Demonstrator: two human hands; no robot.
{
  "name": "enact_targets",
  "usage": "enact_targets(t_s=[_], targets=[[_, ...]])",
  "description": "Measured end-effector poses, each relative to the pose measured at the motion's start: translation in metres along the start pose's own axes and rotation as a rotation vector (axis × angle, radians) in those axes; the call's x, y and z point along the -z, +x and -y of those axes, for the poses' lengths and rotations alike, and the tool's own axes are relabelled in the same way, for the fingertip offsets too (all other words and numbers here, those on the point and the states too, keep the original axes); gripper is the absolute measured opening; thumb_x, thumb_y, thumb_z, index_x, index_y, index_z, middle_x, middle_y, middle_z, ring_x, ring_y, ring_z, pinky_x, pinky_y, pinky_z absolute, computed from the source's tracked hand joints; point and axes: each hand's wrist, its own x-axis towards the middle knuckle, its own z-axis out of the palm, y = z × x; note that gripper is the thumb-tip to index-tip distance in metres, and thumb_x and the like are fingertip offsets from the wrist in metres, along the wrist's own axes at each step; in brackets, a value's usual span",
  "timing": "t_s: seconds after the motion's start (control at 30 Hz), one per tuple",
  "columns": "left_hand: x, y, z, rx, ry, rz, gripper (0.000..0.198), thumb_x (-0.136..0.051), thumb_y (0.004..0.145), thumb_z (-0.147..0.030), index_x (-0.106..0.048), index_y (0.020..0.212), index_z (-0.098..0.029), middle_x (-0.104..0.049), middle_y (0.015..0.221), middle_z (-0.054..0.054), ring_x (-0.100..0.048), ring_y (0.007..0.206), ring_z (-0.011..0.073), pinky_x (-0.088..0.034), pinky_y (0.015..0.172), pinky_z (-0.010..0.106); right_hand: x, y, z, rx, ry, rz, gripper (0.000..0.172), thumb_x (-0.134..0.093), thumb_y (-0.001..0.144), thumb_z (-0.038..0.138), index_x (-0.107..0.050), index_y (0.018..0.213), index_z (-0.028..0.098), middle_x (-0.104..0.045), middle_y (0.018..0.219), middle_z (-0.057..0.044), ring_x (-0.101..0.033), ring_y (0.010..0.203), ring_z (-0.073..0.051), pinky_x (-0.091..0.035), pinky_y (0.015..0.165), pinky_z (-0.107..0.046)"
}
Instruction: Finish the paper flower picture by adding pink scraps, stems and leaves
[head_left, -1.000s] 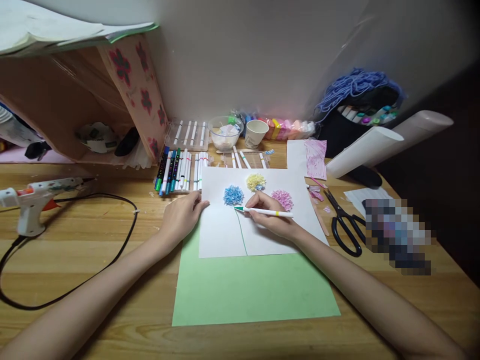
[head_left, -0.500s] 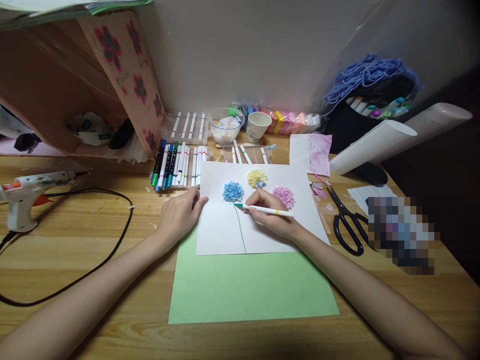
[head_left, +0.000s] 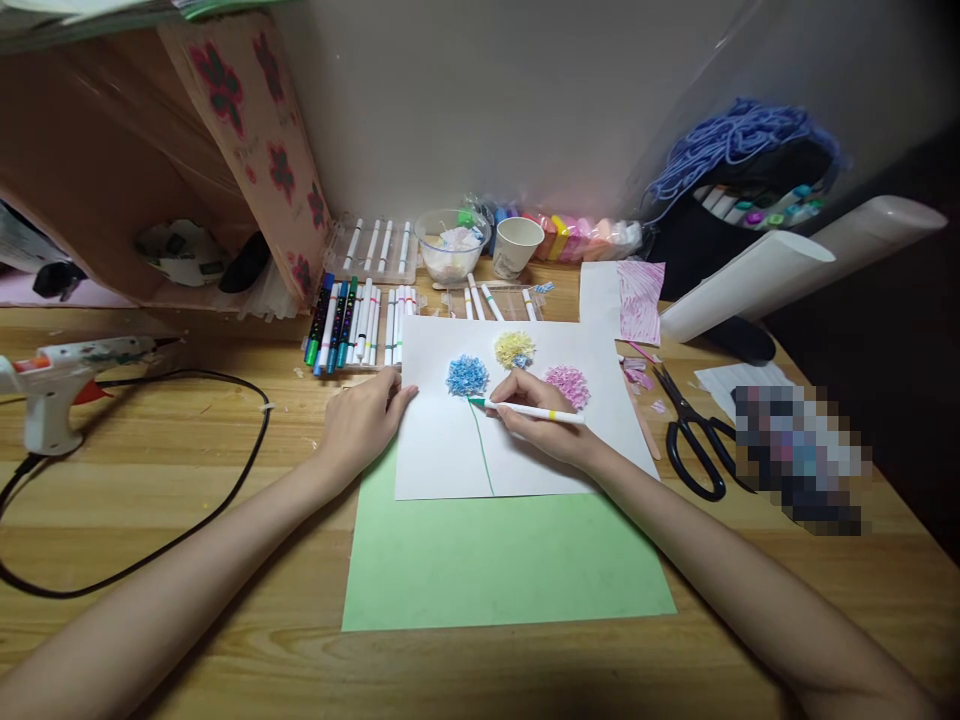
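Across wooden desk (head_left: 285,660), green sheet (head_left: 510,565) lies partly under white paper (head_left: 439,455). Left hand (head_left: 365,415) rests at paper's left edge, grip unclear; right hand (head_left: 549,436) pinches green-tipped marker (head_left: 525,409), nib just below blue tuft (head_left: 466,376), at top of thin green line (head_left: 482,447).

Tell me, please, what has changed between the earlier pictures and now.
Only the view has shifted slightly; nothing was taken or released. The right hand still holds the green-tipped marker at the green line below the blue tuft; the left hand stays at the white paper.
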Motion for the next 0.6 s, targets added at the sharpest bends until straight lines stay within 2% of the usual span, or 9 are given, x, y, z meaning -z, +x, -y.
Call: enact_targets(t_s=[0.13, 0.3, 0.43, 0.6], targets=[[-0.0008, 0.0003, 0.0001, 0.004, 0.013, -0.004, 0.028, -0.039, 0.092, -0.044, -0.054, 0.091, -0.02, -0.067, 0.079, 0.005, -0.062, 0.073, 0.0231, -0.029, 0.055, 0.028, 0.0009, -0.0001, -0.0018, 0.016, 0.039, 0.074, 0.006, -0.056, 0.079, 0.017, -0.053, 0.074, 0.019, -0.06, 0.075, -0.001, -0.054, 0.069, -0.015, -0.039, 0.062, -0.027], [-0.0013, 0.0003, 0.0, 0.005, 0.014, -0.001, 0.029, -0.039, 0.092, -0.044, -0.054, 0.09, -0.02, -0.068, 0.079, 0.005, -0.062, 0.072, 0.0228, -0.028, 0.055, 0.028, 0.0015, -0.0008, -0.0042, 0.008, 0.02, 0.034, 0.004, -0.055, 0.079, 0.016, -0.053, 0.077, 0.019, -0.062, 0.079, -0.003, -0.054, 0.072, -0.016, -0.039, 0.063, -0.028], [-0.0006, 0.0001, -0.0005, 0.003, 0.004, 0.003, 0.028, -0.038, 0.092, -0.044, -0.055, 0.09, -0.02, -0.067, 0.079, 0.005, -0.061, 0.072, 0.0223, -0.029, 0.056, 0.028, 0.0028, -0.0014, -0.0073, 0.023, 0.078, 0.112, 0.006, -0.056, 0.078, 0.016, -0.052, 0.074, 0.019, -0.06, 0.074, -0.002, -0.055, 0.069, -0.016, -0.04, 0.061, -0.028], [-0.0001, 0.0004, -0.0005, 0.009, -0.01, 0.011, 0.029, -0.038, 0.092, -0.043, -0.055, 0.091, -0.02, -0.067, 0.08, 0.005, -0.061, 0.072, 0.0217, -0.029, 0.055, 0.027, 0.0034, -0.0022, -0.0087, 0.011, 0.062, 0.072, 0.005, -0.056, 0.078, 0.017, -0.052, 0.075, 0.02, -0.061, 0.077, -0.003, -0.055, 0.071, -0.017, -0.04, 0.063, -0.029]])
